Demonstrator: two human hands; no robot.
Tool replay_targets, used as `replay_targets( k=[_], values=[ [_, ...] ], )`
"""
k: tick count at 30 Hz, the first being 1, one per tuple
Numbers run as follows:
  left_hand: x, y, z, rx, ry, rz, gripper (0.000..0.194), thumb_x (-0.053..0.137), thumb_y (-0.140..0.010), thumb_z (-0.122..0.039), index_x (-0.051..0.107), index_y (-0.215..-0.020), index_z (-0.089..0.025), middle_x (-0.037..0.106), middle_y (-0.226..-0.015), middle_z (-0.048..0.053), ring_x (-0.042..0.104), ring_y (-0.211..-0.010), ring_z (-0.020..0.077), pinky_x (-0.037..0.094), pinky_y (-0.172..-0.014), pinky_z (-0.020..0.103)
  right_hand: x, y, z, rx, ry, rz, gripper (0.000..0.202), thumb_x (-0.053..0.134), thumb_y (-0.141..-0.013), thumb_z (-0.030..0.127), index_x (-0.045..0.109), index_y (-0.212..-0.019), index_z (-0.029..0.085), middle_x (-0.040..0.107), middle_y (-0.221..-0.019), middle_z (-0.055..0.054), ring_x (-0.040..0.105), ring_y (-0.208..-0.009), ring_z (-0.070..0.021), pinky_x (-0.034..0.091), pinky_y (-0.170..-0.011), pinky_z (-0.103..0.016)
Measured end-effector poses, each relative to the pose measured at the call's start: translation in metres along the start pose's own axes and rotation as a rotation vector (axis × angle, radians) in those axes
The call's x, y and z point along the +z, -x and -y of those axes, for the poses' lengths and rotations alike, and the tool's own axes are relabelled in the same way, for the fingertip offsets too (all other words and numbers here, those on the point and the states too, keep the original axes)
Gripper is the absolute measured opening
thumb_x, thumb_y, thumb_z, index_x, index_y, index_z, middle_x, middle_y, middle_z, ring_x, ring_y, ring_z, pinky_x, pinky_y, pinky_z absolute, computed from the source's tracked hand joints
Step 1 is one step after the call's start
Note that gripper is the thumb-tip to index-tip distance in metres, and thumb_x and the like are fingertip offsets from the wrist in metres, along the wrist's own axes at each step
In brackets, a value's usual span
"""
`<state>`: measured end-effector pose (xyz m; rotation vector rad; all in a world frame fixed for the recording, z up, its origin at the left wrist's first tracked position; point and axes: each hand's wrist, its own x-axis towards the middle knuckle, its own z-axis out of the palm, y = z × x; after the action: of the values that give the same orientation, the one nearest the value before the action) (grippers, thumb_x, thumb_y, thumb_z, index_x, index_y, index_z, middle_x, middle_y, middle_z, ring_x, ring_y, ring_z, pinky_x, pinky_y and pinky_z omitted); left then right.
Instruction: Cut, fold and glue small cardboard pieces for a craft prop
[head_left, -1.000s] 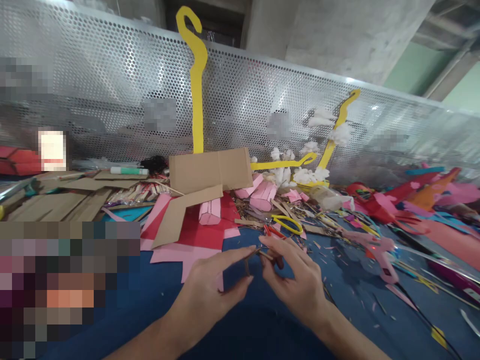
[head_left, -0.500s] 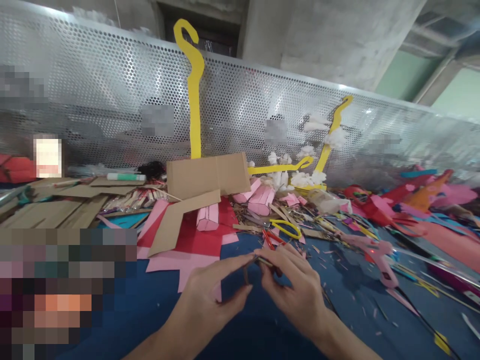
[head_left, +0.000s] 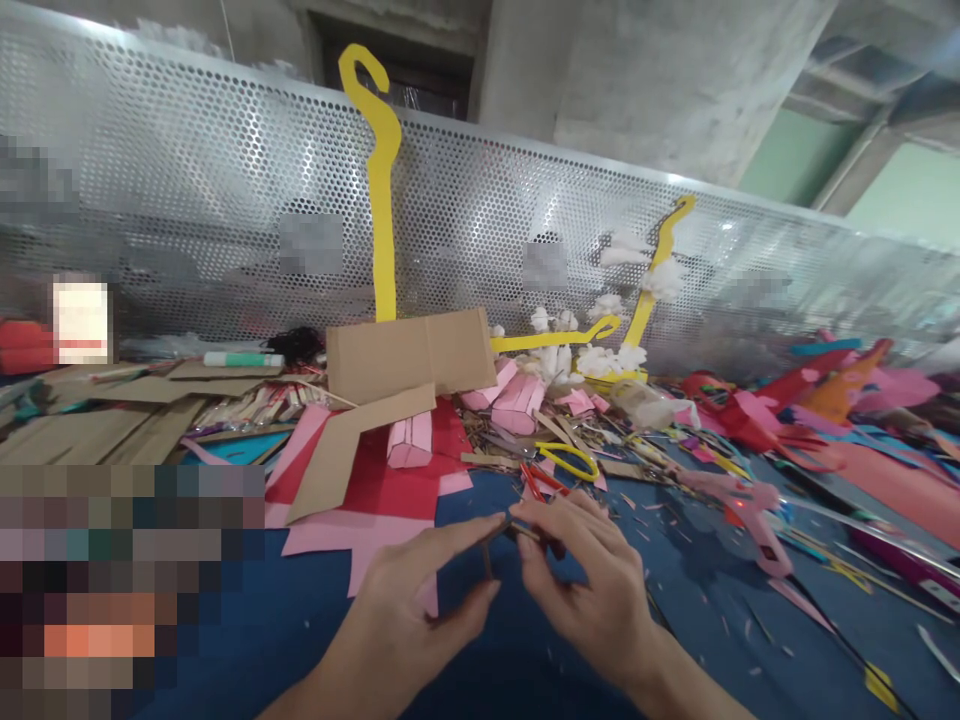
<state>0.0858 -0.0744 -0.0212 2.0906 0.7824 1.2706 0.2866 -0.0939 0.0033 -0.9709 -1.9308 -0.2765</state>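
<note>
Low in the middle of the head view, my left hand [head_left: 409, 600] is closed in a pinch, thumb below and forefinger above. Between those fingertips stands a thin brown strip [head_left: 487, 560], apparently bent near its top. My right hand [head_left: 589, 580] pinches the other part of this small piece between thumb and forefinger, its remaining fingers curled. Whether the piece is one folded strip or two joined bits I cannot tell. Just beyond the right fingers lie red-handled scissors [head_left: 534, 482] and yellow-handled scissors [head_left: 568, 461].
A pink glue gun [head_left: 757, 515] with its cord lies at right. Ahead, a cardboard box shape [head_left: 412, 355] stands with a tall yellow hooked cutout [head_left: 384, 200]. Pink and red paper sheets [head_left: 397, 490] lie left of centre. A perforated metal barrier [head_left: 225, 180] runs behind.
The view has shifted slightly. My hands keep nearly the same pose, with the left fingertips a little apart from the right and the brown strip showing slightly more.
</note>
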Motion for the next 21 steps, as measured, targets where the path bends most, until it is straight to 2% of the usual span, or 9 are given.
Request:
replay_targets(
  k=[5,8,10,12,16,21],
  values=[
    [-0.0014,-0.0023,-0.0003,0.002,0.000,-0.005,0.045,0.068,-0.084,-0.015,0.067,-0.127,-0.026,0.077,-0.120,0.003,0.075,-0.105,0.0211,0.061,-0.095,0.030,0.0017,0.0014,-0.0005,0.043,-0.013,-0.006,0.023,0.060,-0.090,0.012,0.063,-0.109,0.023,0.070,-0.073,0.001,0.062,-0.060,-0.0151,0.049,-0.065,-0.031],
    [-0.0026,-0.0055,-0.0009,-0.059,0.009,0.012,0.042,0.067,-0.086,-0.018,0.067,-0.126,-0.028,0.077,-0.119,0.001,0.074,-0.107,0.0222,0.061,-0.097,0.034,0.0050,0.0037,-0.0039,0.148,-0.040,0.003,0.022,0.060,-0.091,0.015,0.062,-0.111,0.023,0.070,-0.077,0.001,0.064,-0.062,-0.0151,0.052,-0.064,-0.029],
    [-0.0034,-0.0070,-0.0010,-0.108,0.020,0.023,0.040,0.067,-0.088,-0.020,0.067,-0.127,-0.030,0.077,-0.120,0.001,0.074,-0.108,0.0232,0.060,-0.100,0.037,0.0067,0.0045,-0.0058,0.195,-0.052,0.015,0.014,0.059,-0.092,0.017,0.063,-0.104,0.023,0.070,-0.078,0.000,0.063,-0.062,-0.0146,0.052,-0.061,-0.027],
    [-0.0038,-0.0072,-0.0009,-0.126,0.026,0.028,0.040,0.067,-0.088,-0.021,0.068,-0.127,-0.030,0.076,-0.121,0.001,0.074,-0.109,0.0235,0.059,-0.101,0.038,0.0074,0.0044,-0.0062,0.196,-0.047,0.020,0.007,0.059,-0.092,0.017,0.062,-0.094,0.023,0.068,-0.075,0.000,0.061,-0.061,-0.0140,0.051,-0.060,-0.026],
    [-0.0030,-0.0050,-0.0012,-0.090,0.020,0.041,0.042,0.066,-0.087,-0.019,0.068,-0.128,-0.028,0.075,-0.123,0.003,0.073,-0.110,0.0230,0.058,-0.101,0.035,0.0064,0.0027,-0.0033,0.149,-0.025,-0.020,0.013,0.058,-0.091,0.015,0.056,-0.081,0.023,0.061,-0.066,0.003,0.058,-0.058,-0.0128,0.047,-0.057,-0.024],
    [-0.0012,-0.0044,-0.0020,-0.074,0.044,0.051,0.044,0.065,-0.088,-0.020,0.067,-0.131,-0.027,0.076,-0.122,0.006,0.074,-0.108,0.0226,0.059,-0.099,0.034,0.0068,0.0032,-0.0013,0.133,-0.031,-0.051,0.018,0.058,-0.090,0.014,0.052,-0.077,0.023,0.057,-0.063,0.004,0.055,-0.056,-0.0118,0.044,-0.054,-0.023]
  ],
)
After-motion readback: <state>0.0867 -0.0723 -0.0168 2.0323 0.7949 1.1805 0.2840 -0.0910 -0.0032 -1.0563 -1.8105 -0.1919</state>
